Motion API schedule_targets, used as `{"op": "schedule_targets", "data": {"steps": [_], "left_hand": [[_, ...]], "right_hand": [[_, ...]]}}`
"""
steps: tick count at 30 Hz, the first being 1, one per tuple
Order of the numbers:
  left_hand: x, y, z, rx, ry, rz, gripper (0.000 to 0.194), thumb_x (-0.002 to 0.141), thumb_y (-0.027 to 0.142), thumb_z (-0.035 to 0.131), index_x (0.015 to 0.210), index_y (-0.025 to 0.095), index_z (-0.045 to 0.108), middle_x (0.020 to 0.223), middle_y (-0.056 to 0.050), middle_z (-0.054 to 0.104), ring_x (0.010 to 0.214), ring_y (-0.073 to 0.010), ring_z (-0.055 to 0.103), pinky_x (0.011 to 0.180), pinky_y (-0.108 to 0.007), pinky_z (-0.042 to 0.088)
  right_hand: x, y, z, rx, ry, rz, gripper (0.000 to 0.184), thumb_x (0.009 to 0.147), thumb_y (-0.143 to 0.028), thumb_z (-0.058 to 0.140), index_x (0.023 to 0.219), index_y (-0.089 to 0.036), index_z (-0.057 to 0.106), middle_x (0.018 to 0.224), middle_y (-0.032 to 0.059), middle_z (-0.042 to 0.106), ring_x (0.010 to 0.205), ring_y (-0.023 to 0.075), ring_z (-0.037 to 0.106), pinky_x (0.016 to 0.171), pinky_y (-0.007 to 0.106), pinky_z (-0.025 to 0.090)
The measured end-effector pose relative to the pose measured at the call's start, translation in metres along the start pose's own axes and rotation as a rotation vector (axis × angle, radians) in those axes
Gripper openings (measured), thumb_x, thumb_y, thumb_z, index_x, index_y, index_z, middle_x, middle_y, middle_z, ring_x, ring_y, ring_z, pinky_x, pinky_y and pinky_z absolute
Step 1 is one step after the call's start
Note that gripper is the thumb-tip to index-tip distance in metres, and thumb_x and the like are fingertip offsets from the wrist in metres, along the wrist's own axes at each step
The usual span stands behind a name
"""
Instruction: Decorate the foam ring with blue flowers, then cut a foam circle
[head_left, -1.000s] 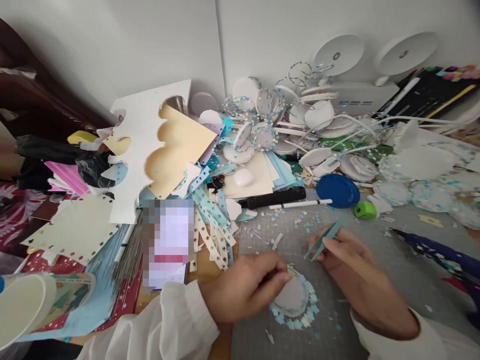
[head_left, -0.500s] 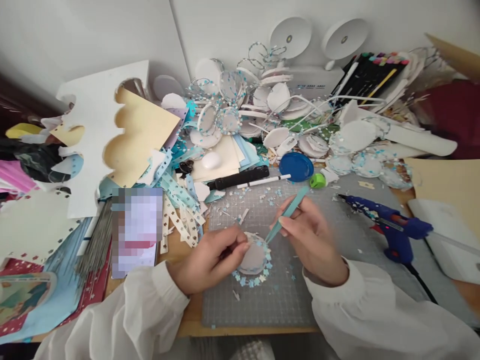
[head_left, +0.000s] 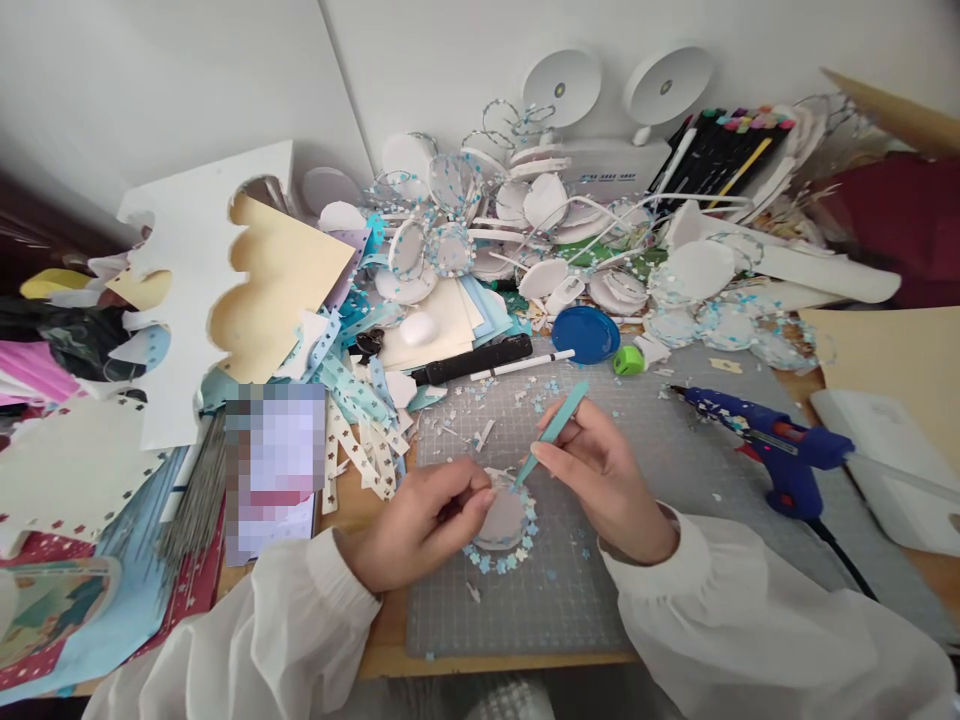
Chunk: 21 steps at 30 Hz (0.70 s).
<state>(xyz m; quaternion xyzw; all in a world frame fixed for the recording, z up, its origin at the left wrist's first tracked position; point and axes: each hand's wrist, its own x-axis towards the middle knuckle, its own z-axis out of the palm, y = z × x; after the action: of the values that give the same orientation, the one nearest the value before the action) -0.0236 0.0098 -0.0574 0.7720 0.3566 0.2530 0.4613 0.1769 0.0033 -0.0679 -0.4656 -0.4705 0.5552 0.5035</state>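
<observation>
A round white disc (head_left: 502,522), ringed with small pale blue and cream stars, lies on the grey cutting mat (head_left: 517,625). My left hand (head_left: 431,515) is closed at the disc's upper left edge, thumb and fingertips pinched together there. Its fingers cover part of the rim. My right hand (head_left: 600,480) grips teal tweezers (head_left: 559,425), holding them tilted with the tips down at the disc's upper right edge. Whether the tips hold a star is too small to tell. Loose blue stars (head_left: 585,553) and white scraps (head_left: 484,433) lie around on the mat.
A blue hot glue gun (head_left: 780,440) lies at the right, its cord running towards me. Behind the mat are a blue lid (head_left: 585,334), a black pen-like tool (head_left: 476,360) and piled star-trimmed discs (head_left: 454,245). A phone (head_left: 281,470) lies at the left beside cut paper strips.
The tweezers in my right hand have shifted left and slightly down, onto the disc's upper right edge. My left hand stays at the disc. The whole view has shifted slightly.
</observation>
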Motion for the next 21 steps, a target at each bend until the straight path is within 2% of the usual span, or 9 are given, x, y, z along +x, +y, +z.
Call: {"op": "schedule_targets", "data": {"steps": [3,6,10,15,21], "left_hand": [[0.000,-0.001,0.000,-0.014,-0.012,-0.012,0.023,0.094,0.029,0.039,0.075,0.018,0.045,0.062,0.004,0.043,0.053,-0.0074,0.038,0.050,-0.019,0.031],[-0.001,-0.002,0.000,-0.026,-0.028,-0.026,0.023,0.095,0.029,0.039,0.076,0.018,0.046,0.061,0.005,0.042,0.053,-0.0072,0.039,0.050,-0.018,0.031],[0.000,-0.002,0.000,-0.022,-0.073,-0.018,0.025,0.095,0.030,0.038,0.076,0.017,0.049,0.062,0.004,0.044,0.053,-0.0076,0.039,0.050,-0.019,0.032],[0.003,-0.004,0.000,0.056,-0.147,0.046,0.027,0.096,0.030,0.037,0.079,0.016,0.053,0.065,0.003,0.049,0.058,-0.0080,0.046,0.055,-0.019,0.035],[0.003,-0.008,0.001,0.127,-0.126,0.122,0.022,0.093,0.032,0.045,0.080,0.017,0.054,0.059,0.004,0.051,0.055,-0.0078,0.048,0.055,-0.019,0.035]], "right_hand": [[0.004,-0.001,-0.001,0.057,0.022,0.019,0.018,0.079,-0.034,0.067,0.087,-0.024,0.055,0.076,-0.0018,0.050,0.064,0.0123,0.046,0.060,0.028,0.045],[0.010,-0.006,-0.003,0.172,0.130,0.047,0.018,0.076,-0.033,0.069,0.084,-0.023,0.056,0.071,-0.0034,0.047,0.059,0.0107,0.044,0.057,0.027,0.042],[0.016,-0.009,-0.005,0.260,0.248,0.004,0.016,0.075,-0.029,0.070,0.083,-0.023,0.057,0.075,-0.0030,0.051,0.064,0.0104,0.047,0.061,0.026,0.042],[0.017,-0.005,-0.003,0.160,0.276,-0.077,0.019,0.071,-0.026,0.074,0.079,-0.023,0.057,0.077,-0.0026,0.056,0.068,0.0122,0.053,0.067,0.030,0.046],[0.021,0.005,-0.008,0.004,0.271,-0.221,0.016,0.075,-0.024,0.073,0.078,-0.023,0.058,0.082,-0.0019,0.060,0.079,0.0134,0.058,0.075,0.030,0.046]]}}
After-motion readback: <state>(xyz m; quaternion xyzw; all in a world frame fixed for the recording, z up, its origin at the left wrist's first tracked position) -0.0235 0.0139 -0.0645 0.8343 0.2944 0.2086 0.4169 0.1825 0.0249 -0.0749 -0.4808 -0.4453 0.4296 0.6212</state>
